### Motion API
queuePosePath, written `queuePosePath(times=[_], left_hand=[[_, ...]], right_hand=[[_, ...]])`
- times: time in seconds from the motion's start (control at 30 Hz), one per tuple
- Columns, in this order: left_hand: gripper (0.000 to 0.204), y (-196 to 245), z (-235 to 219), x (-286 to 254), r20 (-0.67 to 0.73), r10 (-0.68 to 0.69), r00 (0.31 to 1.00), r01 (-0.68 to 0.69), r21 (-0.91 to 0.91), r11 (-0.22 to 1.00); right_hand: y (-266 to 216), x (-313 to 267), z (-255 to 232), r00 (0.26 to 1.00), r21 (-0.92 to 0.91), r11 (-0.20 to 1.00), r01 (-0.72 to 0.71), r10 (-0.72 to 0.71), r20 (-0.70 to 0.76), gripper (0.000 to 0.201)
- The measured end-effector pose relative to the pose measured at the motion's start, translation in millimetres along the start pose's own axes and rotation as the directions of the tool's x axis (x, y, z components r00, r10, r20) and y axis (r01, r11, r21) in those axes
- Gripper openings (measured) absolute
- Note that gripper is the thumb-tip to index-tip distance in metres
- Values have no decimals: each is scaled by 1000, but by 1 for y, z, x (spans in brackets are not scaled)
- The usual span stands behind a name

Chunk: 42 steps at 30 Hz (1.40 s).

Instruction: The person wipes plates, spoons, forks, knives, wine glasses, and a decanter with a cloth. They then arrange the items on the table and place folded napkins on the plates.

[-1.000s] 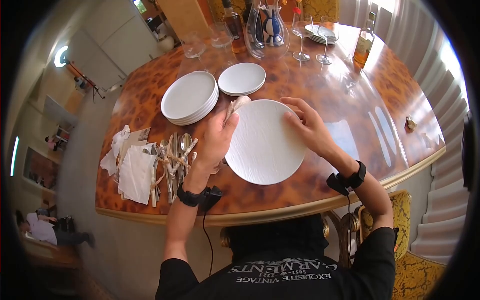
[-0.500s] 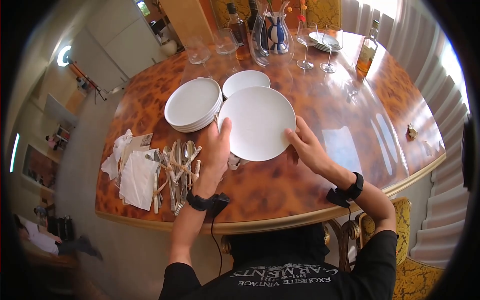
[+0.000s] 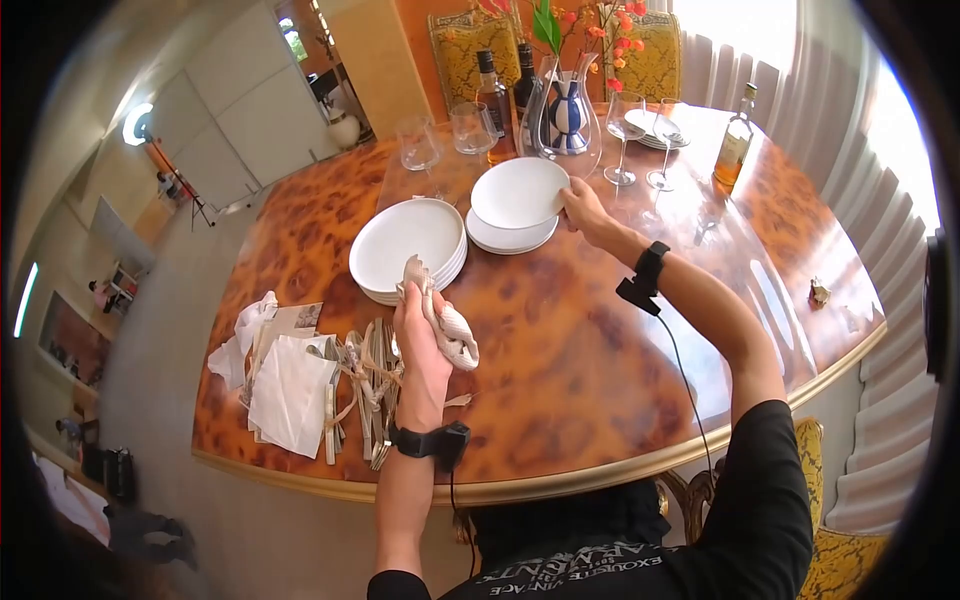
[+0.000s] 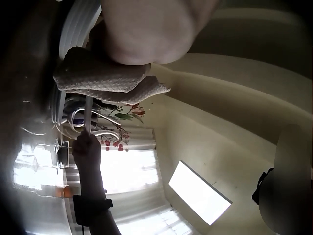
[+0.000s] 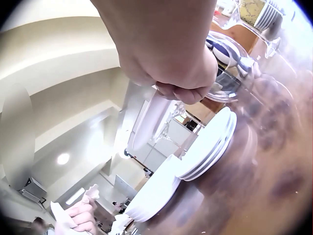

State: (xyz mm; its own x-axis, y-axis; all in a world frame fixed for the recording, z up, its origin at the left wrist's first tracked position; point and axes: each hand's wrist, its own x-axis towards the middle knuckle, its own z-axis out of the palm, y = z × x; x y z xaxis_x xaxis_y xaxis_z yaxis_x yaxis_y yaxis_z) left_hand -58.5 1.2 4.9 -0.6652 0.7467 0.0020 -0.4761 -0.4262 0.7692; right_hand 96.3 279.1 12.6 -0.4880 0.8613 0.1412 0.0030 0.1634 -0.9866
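My right hand [image 3: 588, 212] pinches a white plate [image 3: 518, 192] by its right edge, fingers curled under. The plate is tilted over a short stack of white plates [image 3: 512, 242], which shows below it. In the right wrist view the held plate [image 5: 148, 120] hangs above that stack [image 5: 209, 144]. A crumpled beige cloth [image 3: 455, 338] is gripped in my left hand [image 3: 424, 345], at the near side of a taller stack of white plates [image 3: 405, 245]. Close up in the left wrist view, the cloth [image 4: 100, 76] shows a waffle-like weave.
Cutlery [image 3: 370, 390] and white napkins [image 3: 290, 395] lie at the left front. Behind the stacks stand wine glasses [image 3: 626, 130], a glass decanter [image 3: 590, 145], dark bottles [image 3: 490, 95] and an amber bottle [image 3: 735, 140]. A small crumpled item [image 3: 818, 292] lies far right.
The plate has moved from between both hands, away over the short stack, in my right hand alone. My left hand has let go of the plate and keeps the cloth.
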Motion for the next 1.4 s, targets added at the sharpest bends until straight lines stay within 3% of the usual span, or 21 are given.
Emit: queuePosePath(times=[0.3,0.4,0.5,0.57,0.6,0.67,0.73,0.8,0.83,0.87,0.9,0.97,1.0,1.03,1.07,1.13,1.23,1.27,1.3,1.33,1.4], left_hand=[[28,-4,5,-5,19,-41,999,41,13,999],[24,-8,-6,-4,103,-66,993,65,11,998],[28,-9,-4,-5,82,-85,993,84,18,996],[28,-18,-15,1,124,-88,988,85,27,996],[28,-21,-20,3,164,-91,982,86,33,996],[27,-19,-19,1,144,-97,985,94,23,995],[27,-15,-15,2,107,-106,989,107,0,994],[30,-17,-9,0,67,-126,990,128,-34,991],[32,-21,-7,-4,43,-146,988,149,-51,988],[43,-24,-6,-6,152,-206,967,225,-123,966],[43,-24,2,-15,141,-216,966,235,-132,963],[50,-18,22,-36,405,-153,902,263,-232,936],[54,-17,25,-37,490,-124,863,254,-208,945],[54,-17,30,-40,503,-154,850,297,-216,930],[54,-22,28,-38,584,-180,791,376,-233,897],[51,-26,27,-42,651,-228,724,389,-113,914],[43,1,34,-51,586,-305,751,98,358,929],[36,11,32,-51,535,-251,807,30,387,921],[36,25,24,-51,520,-248,817,23,401,916],[34,42,12,-49,518,-207,830,-15,392,920],[31,78,-12,-50,473,-141,870,-118,476,871]], right_hand=[[51,16,11,998,-138,990,-42,35,-55,26],[49,18,11,994,-187,980,-63,46,-94,28],[48,21,11,979,-272,940,-203,188,-82,28],[42,18,11,992,-584,801,-129,97,-87,30],[40,14,11,992,-584,802,-128,96,-86,30],[24,-6,15,952,-807,591,-16,-239,-194,35],[14,-35,21,848,-764,572,297,-526,-64,42],[-16,-93,39,845,-627,603,493,-504,180,49],[-26,-121,46,780,-527,578,623,-509,365,55],[-49,-152,52,698,-341,632,696,-485,526,56],[-51,-174,61,570,-321,487,812,-546,614,55],[-53,-199,69,605,-447,412,794,-463,648,54],[-51,-199,65,620,-446,434,782,-480,620,53],[-50,-194,58,631,-438,458,774,-497,596,53],[-43,-188,50,623,-428,455,781,-520,584,49],[-56,-187,21,689,-461,512,725,-519,506,35],[-77,-180,-44,786,-524,593,612,-531,317,23],[-81,-182,-70,883,-496,734,464,-427,194,19],[-82,-182,-98,923,-406,832,377,-373,92,16],[-86,-183,-125,908,-417,820,393,-417,36,16],[-74,-184,-198,957,-306,934,186,-242,-159,19]])
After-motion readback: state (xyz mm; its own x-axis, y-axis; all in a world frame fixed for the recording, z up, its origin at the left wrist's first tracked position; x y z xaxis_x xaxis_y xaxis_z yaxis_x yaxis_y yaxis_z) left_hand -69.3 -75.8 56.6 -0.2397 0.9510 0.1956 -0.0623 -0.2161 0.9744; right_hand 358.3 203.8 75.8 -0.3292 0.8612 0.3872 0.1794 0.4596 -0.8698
